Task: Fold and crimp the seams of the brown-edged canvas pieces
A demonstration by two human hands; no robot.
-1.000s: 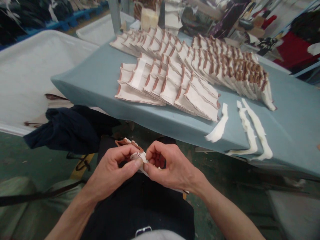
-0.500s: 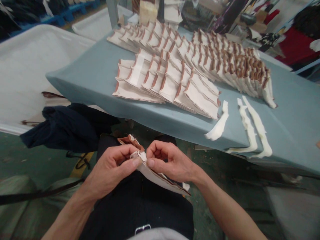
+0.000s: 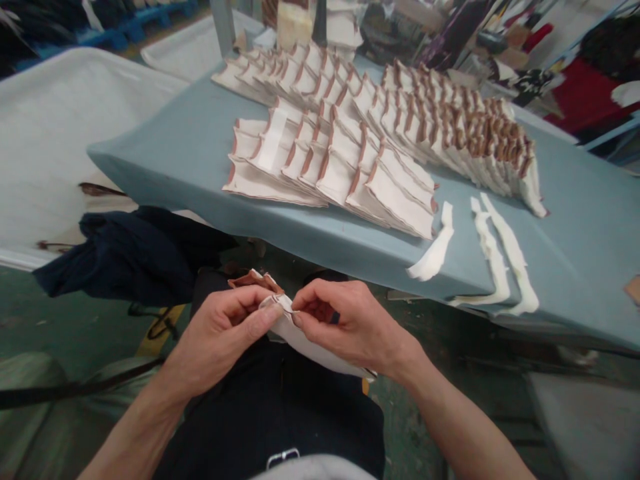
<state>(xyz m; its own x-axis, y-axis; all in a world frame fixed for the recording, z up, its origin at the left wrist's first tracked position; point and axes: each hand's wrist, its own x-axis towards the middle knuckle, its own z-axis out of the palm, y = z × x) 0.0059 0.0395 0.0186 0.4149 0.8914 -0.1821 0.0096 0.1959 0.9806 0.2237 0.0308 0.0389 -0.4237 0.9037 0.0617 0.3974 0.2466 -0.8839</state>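
One pale, dark-edged cloth piece sits low in the centre of the frame, over the worker's dark lap. From where I stand, the left hand has its grip, thumb against forefinger, pinching the near end; the right hand nips the edge just beside it. Beyond, rows of brown-trimmed pieces overlap across the blue table, and three white strips lie to the right.
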